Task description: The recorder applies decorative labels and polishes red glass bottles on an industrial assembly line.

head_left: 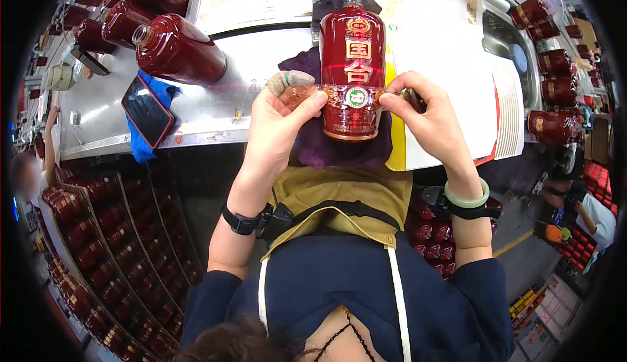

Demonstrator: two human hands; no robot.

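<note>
A dark red glass bottle (351, 42) with gold lettering lies in front of me, its open neck pointing away. Across its lower part runs a see-through label strip (356, 97) with a brown-gold pattern and a round green-and-white emblem. My left hand (277, 117) pinches the strip's left end between thumb and fingers; a fingertip wears a pale cover. At the other end, my right hand (431, 110) is closed on the strip, thumb at the bottle's right side. Under the bottle is a dark purple cloth (304, 68), partly hidden.
Left on the metal table (222, 117) stand several red bottles (186, 55), a phone (148, 112) and a blue cloth (140, 145). Label sheets (444, 101) spread on the right. Racks of bottles (111, 231) fill the lower left. People (591, 221) are at both sides.
</note>
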